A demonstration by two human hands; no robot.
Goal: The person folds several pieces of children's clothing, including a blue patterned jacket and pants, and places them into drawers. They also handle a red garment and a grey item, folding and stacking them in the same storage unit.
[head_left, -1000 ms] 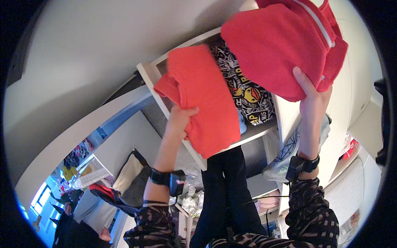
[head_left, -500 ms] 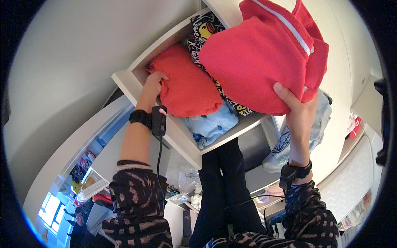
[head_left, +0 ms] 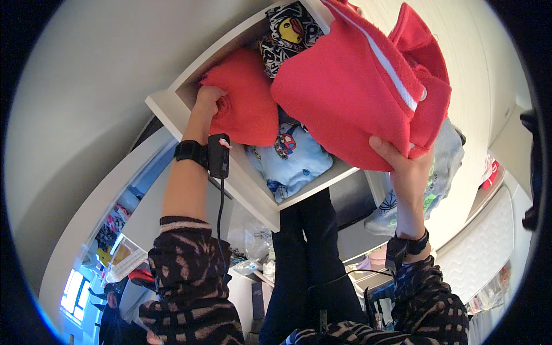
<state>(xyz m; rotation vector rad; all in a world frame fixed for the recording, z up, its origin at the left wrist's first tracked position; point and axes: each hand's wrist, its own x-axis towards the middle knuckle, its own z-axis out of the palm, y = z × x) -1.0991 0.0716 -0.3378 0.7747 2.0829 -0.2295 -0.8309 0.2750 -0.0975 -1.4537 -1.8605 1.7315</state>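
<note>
My left hand (head_left: 211, 100) is closed on the near-left edge of a folded orange-red garment (head_left: 247, 98) inside an open white drawer (head_left: 253, 201). In my right hand (head_left: 407, 164), thumb on top, is a larger bright red garment (head_left: 339, 86) with a white stripe and a pale button. It is held up over the drawer's right side and covers part of what lies there. Beside the orange-red cloth lies a folded light blue garment (head_left: 305, 172) with cartoon prints. A black-and-white printed garment (head_left: 275, 54) with a yellow duck figure sits at the drawer's far end.
A grey printed garment (head_left: 448, 155) lies on the pale wooden surface (head_left: 477, 75) at the right, partly behind my right hand. Below the drawer are my dark-trousered legs (head_left: 305, 259) and a clear plastic bag (head_left: 256, 244). A white quilted mattress (head_left: 483, 247) is at lower right.
My left hand has shifted the orange-red garment left and away, uncovering more of the light blue one. The red garment in my right hand has moved slightly left and nearer.
</note>
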